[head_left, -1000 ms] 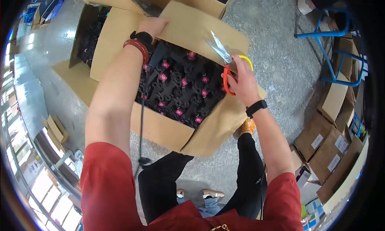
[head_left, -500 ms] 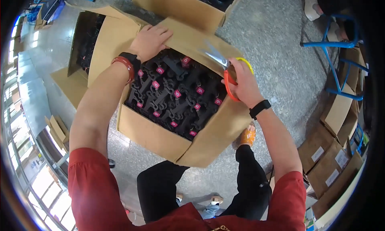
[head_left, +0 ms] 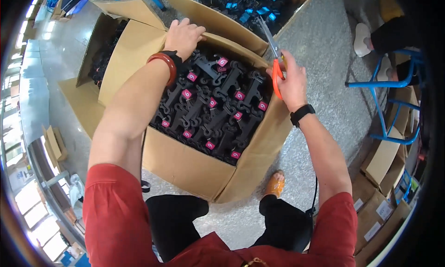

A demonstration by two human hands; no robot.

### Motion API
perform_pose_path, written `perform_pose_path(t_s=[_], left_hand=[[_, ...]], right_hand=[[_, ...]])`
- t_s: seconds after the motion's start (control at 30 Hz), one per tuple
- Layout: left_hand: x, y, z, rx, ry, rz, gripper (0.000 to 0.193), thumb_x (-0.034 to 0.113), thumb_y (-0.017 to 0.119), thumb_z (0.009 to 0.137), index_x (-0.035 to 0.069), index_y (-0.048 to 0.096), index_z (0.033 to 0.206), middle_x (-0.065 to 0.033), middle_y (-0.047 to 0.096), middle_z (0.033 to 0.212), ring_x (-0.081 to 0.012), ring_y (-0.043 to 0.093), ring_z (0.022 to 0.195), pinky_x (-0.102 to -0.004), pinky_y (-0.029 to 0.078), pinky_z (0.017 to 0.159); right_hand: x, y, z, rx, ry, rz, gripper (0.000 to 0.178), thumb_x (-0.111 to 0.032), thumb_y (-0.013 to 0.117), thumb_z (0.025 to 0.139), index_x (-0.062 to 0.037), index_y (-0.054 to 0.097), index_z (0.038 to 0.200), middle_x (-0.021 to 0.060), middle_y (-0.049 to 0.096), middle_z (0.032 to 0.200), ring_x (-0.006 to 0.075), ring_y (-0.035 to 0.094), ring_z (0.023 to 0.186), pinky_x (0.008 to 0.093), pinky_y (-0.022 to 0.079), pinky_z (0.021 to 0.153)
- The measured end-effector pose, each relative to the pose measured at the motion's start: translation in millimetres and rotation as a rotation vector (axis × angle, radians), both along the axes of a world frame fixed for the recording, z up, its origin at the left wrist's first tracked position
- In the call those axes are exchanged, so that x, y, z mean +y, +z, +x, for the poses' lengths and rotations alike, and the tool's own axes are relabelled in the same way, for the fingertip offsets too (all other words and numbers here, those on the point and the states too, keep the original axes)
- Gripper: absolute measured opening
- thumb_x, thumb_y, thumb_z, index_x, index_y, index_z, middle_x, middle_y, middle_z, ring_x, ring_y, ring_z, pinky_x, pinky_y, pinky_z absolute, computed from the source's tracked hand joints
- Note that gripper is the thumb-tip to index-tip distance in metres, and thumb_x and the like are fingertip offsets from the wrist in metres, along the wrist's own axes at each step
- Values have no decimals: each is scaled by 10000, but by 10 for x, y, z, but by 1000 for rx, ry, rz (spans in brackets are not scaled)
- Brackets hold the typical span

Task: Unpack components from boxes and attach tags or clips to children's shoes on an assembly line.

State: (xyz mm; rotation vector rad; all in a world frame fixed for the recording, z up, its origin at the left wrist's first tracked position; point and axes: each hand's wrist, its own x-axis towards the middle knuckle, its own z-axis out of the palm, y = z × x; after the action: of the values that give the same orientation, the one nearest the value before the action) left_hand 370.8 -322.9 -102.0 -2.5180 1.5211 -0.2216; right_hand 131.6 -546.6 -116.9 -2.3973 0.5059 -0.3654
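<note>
An opened cardboard box (head_left: 185,163) stands in front of me, packed with black plastic hangers (head_left: 227,88) that carry small pink tags. My left hand (head_left: 182,39) grips the far left part of the box's rim, fingers curled over the cardboard. My right hand (head_left: 294,81) is at the box's far right corner and holds a pair of scissors (head_left: 276,78) with orange handles. The scissors' blades point away from me, slightly parted, toward the second box behind. Part of the right hand's fingers is hidden behind the handles.
A second cardboard box (head_left: 218,17) behind holds black pieces with blue tags. Another open box (head_left: 92,31) with dark pieces adjoins at the left. On the right are a blue metal stool frame (head_left: 380,84), a person's shoe (head_left: 361,40) and stacked cardboard cartons (head_left: 378,216).
The box's far flap has tipped away from me and down. Both hands have moved farther away. The scissors have turned from pointing left to pointing away, over the box behind.
</note>
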Motion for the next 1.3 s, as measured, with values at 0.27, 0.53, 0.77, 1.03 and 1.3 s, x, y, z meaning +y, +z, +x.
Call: perform_pose_path(t_s=[0.27, 0.53, 0.77, 1.03, 1.3], left_hand=[[-152, 426, -834, 104, 265, -162, 611, 158, 667, 797, 132, 447, 1367, -142, 505, 1304, -326, 436, 1252, -459, 394, 977], [-1300, 2627, -2788, 1941, 794, -451, 634, 341, 526, 969, 111, 237, 1484, -98, 530, 1278, -168, 539, 1112, -342, 481, 873], [-2611, 3511, -2866, 1827, 447, -903, 552, 186, 498, 988, 65, 261, 1472, -106, 520, 1267, -150, 523, 1100, -290, 442, 933], [-3841, 3553, -1666, 1224, 313, -1038, 376, 243, 548, 944, 13, 552, 1241, -189, 575, 1136, -276, 598, 983, -350, 482, 858], [-5532, 3504, -43, 1221, 277, -992, 310, 112, 539, 919, 59, 556, 1225, -212, 651, 1033, -356, 650, 960, -384, 508, 817]], right_hand=[[-67, 343, -434, -20, -179, 263, 553, -271, 745, 792, -121, 483, 1256, 155, 629, 857, 350, 619, 808, 473, 467, 787], [-800, 2451, -931, -50, -287, 1186, 501, -303, 713, 865, -63, 477, 1235, 29, 600, 843, 117, 582, 755, 287, 476, 664], [-1610, 3559, -349, -237, -399, 1242, 448, -316, 691, 884, -104, 471, 1212, 12, 566, 894, 93, 540, 771, 243, 458, 638], [-2775, 3738, 707, -207, -498, 1273, 482, -409, 654, 891, -102, 456, 1207, 78, 578, 881, 135, 559, 592, 287, 472, 494], [-4404, 3583, 1977, -381, -621, 1270, 526, -139, 632, 863, -35, 362, 1301, 106, 596, 969, 158, 587, 670, 277, 480, 531]])
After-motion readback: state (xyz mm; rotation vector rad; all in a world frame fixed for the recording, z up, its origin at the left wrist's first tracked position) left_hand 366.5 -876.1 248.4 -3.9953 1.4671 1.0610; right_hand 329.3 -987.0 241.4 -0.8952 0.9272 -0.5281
